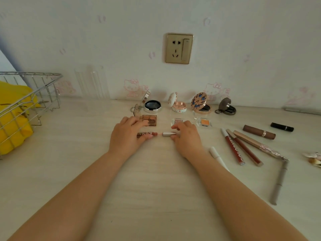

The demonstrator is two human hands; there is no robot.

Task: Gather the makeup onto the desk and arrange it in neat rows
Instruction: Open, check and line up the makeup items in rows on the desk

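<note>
From the head camera, both hands are working at the middle of the desk [69, 171]. The left hand [127, 134] is curling its fingers over a brown lipstick [147, 134] lying flat; the right hand [186, 136] is pinching a silver tube [167, 133] that is lying end to end with it, a small gap between them. They seem to be starting a third row. Behind them a palette [150, 120] and two small pans — a pink one [178, 121] and an orange one [204, 122] — are forming a second row, and four open compacts [178, 105] are standing along the wall.

To the right, the long tubes [241, 146], a brown lipstick case [258, 132], a black one [282, 127] and a grey pencil [279, 183] are lying loose at mixed angles, not yet lined up.

The risk, as I judge it: round tubes are prone to rolling once let go, spoiling the line — and a wrist sliding forward could knock the pans or tip a hinged compact lid.
</note>
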